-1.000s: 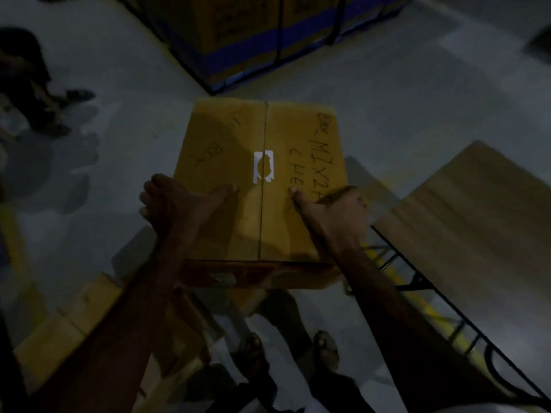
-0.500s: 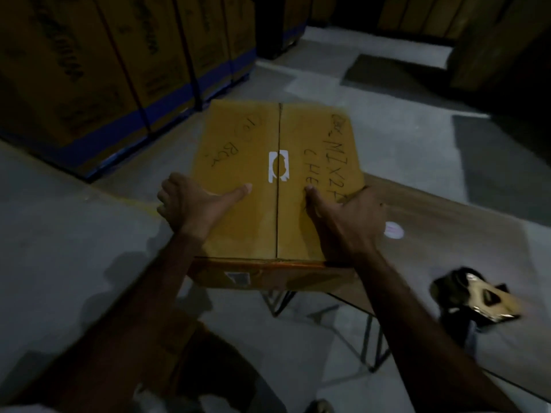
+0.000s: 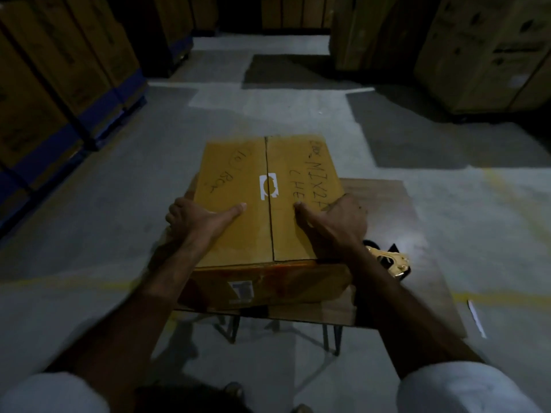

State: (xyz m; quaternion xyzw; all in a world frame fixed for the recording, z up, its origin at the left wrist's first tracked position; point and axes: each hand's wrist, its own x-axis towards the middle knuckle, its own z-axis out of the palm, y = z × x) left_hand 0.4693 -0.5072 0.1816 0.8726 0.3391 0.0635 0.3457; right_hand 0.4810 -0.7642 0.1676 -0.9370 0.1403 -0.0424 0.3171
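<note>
A closed cardboard box (image 3: 269,231) sits at the middle of the view, over the left part of a small wooden desk (image 3: 396,210). Its near bottom edge lies along the desk's front edge, but the dim light hides whether its full weight rests there. Both hands are grasping the box. The left hand (image 3: 196,217) lays its thumb flat on the top flap and curls its fingers down the left side. The right hand (image 3: 338,222) does the same on the right side, its thumb pointing toward the centre seam. Handwritten marker letters and a torn white label (image 3: 268,186) show on the top, and a small sticker (image 3: 241,290) on the near side. A tape dispenser (image 3: 387,260) lies on the desk just beside the right wrist. Stacked cartons (image 3: 59,84) line the concrete floor (image 3: 268,108).
</note>
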